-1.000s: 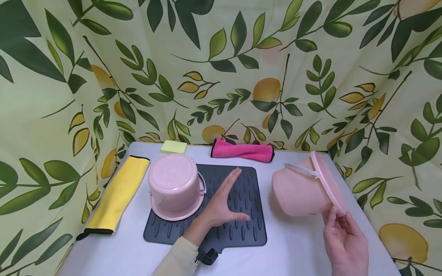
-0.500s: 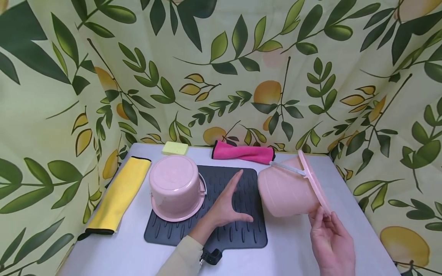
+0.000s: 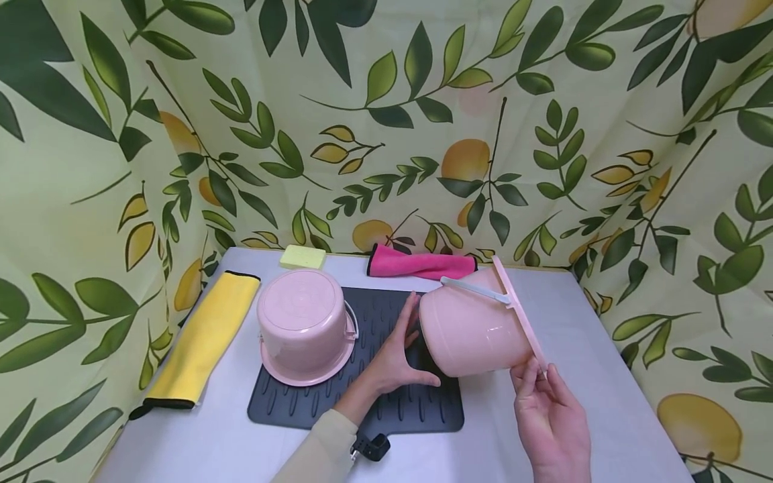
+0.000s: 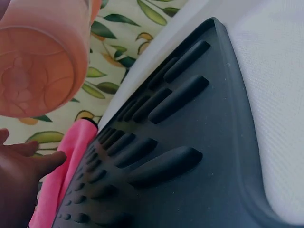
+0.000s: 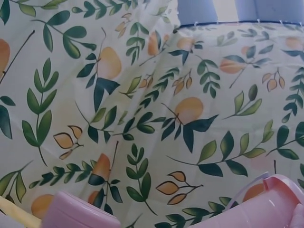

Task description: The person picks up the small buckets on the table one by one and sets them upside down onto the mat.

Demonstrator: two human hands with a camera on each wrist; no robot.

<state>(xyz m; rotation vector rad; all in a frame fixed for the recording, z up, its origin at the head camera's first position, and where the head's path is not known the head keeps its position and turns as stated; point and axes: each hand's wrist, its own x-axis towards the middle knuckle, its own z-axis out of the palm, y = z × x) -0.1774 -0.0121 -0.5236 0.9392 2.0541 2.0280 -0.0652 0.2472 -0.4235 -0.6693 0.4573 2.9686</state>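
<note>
A pink bucket [image 3: 477, 329] with a pale handle is held tilted on its side, its base toward the left and its mouth facing right. My right hand [image 3: 552, 422] pinches the lower part of its rim between thumb and fingers. Near the base, my left hand [image 3: 395, 365] is spread with thumb and fingers apart; whether its fingertips touch the bucket is hard to tell. In the left wrist view, the bucket's base [image 4: 38, 71] hangs above the left hand [image 4: 21, 166], with a gap between them. Another pink bucket [image 3: 304, 325] stands upside down on the dark ribbed mat [image 3: 417, 409].
A yellow cloth [image 3: 205, 342] with black edging lies along the table's left side. At the back are a pale yellow sponge [image 3: 302, 257] and a rolled pink cloth [image 3: 417, 263]. Leaf-patterned fabric [image 3: 386, 147] encloses the white table [image 3: 604, 376].
The right hand has carried the tilted bucket leftward, from beside the mat to over its right edge, close to the left hand. The left hand has barely moved.
</note>
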